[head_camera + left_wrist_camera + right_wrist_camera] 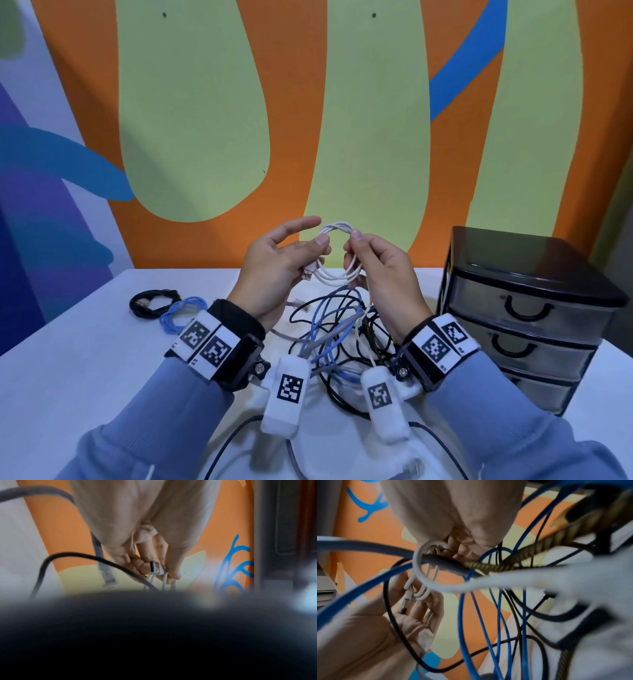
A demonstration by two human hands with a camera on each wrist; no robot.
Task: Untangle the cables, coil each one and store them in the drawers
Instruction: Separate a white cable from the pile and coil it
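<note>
Both hands are raised above the tabletop (pixel 85 342), sharing a small white coil (pixel 337 255). The left hand (pixel 274 270) pinches the coil's left side with its thumb against the curled lower fingers, the USB plug (pixel 307 274) poking out below; its index finger (pixel 298 224) points out straight, touching nothing. From the left wrist view the plug (pixel 155 568) sits between the fingertips with white strands running past it. The right hand (pixel 380 270) pinches the coil's right side between thumb and curled fingers.

Under the hands lies a tangle (pixel 342 329) of blue, black, grey and white cables. To the left on the tabletop sit a black coil (pixel 152 300) and just beside it a blue coil (pixel 181 313), touching. At the right stands a black drawer unit (pixel 527 308), its three drawers closed.
</note>
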